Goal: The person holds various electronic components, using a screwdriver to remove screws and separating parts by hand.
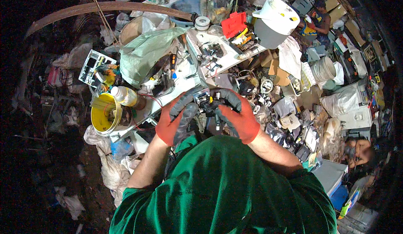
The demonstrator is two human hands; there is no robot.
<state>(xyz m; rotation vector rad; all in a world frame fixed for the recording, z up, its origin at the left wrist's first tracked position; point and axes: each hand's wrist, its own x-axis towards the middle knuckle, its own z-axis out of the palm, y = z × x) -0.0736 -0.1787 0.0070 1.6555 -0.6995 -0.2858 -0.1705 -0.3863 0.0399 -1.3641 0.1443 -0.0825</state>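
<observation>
A white worktable [218,64], crowded with parts, runs diagonally across the upper middle of the view. A pale green sack [145,53] lies slumped over its left end. A grey and white bucket-shaped housing [273,24] stands tilted at the far right end of the table. A yellow tub [103,114] sits at the lower left edge of the table, with a capped plastic bottle [124,95] lying just beside it. A red case [234,24] rests near the far side of the table.

The left hand [174,118], in a red and black glove, is curled closed around the left side of a small black component [211,106]. The right hand [237,114], gloved alike, grips the component's right side, fingers bent over its top. The component is held between both hands, just above the person's chest and in front of the near table edge. Its finer detail cannot be made out.
</observation>
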